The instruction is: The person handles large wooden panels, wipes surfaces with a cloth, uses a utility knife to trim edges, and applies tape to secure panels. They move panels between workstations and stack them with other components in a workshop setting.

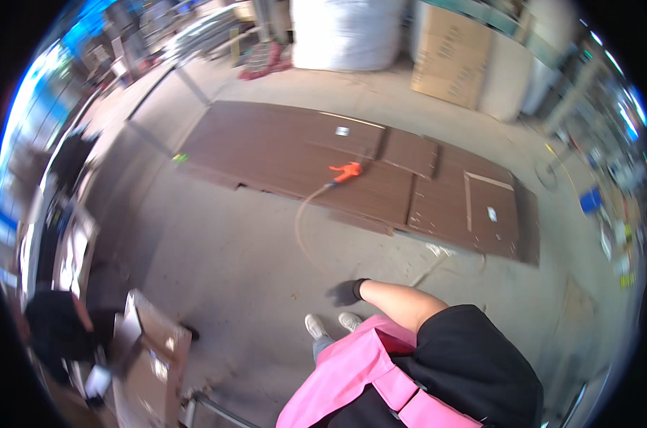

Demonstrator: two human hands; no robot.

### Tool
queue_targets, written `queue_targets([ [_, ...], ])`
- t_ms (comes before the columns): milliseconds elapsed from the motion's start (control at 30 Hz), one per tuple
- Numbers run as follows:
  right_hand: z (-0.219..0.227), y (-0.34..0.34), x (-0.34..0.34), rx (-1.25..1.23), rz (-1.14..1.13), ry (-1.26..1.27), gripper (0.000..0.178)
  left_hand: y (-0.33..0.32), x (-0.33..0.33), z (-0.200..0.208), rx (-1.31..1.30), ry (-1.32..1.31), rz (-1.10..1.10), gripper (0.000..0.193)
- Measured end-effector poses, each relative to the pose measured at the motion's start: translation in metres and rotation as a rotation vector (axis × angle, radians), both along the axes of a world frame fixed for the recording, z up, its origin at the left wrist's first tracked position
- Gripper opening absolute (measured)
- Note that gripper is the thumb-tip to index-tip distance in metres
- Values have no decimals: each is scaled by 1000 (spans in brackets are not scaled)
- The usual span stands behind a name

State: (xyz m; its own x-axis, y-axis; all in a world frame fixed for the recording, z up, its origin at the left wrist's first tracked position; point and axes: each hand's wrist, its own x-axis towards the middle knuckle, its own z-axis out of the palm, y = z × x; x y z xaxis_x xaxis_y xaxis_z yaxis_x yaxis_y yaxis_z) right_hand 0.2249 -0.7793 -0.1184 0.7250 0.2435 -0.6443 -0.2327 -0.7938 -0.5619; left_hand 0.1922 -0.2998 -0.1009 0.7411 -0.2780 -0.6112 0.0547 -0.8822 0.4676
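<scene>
My right hand (346, 292), in a dark glove, hangs in front of the pink apron (345, 371), above the floor near my shoes (315, 326). Its fingers are smeared by motion, so I cannot make out whether they hold anything. My left hand is out of the picture. Beyond the right hand lies a long low stack of brown panels (266, 143). An orange air blow gun (347, 172) rests on the panels, with a thin pale hose (298, 221) curving from it down toward the floor.
A person in black (59, 324) is at the lower left beside a cardboard-coloured box (148, 364). A metal frame (152, 93) stands by the panels' far left end. At the back are a large white sack (346, 32) and a tall carton (452, 57). A blue container (590, 200) sits right.
</scene>
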Motion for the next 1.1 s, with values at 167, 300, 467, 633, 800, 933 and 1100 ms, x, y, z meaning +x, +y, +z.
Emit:
queue_targets([
  [167,-23,-23,-196,-222,-1152,362,64,-7,144,-19,75,55,-340,37],
  [300,20,-9,-314,-459,-1567,386,43,-15,269,-33,256,28,-628,36],
  [467,23,81,-350,-349,-1737,158,53,-58,401,-63,690,-194,-1600,35],
  [633,-8,163,-379,-219,-1602,232,61,-234,387,-113,260,-569,-1734,18],
  [800,-42,169,-479,18,-1851,364,59,-409,179,-63,-394,160,-982,37],
  [933,-79,122,-572,75,-1884,410,57,-469,11,8,-640,-224,-1574,36],
  [1100,-98,14,-632,-75,-1833,209,54,-453,-38,4,-253,5,-1388,48],
])
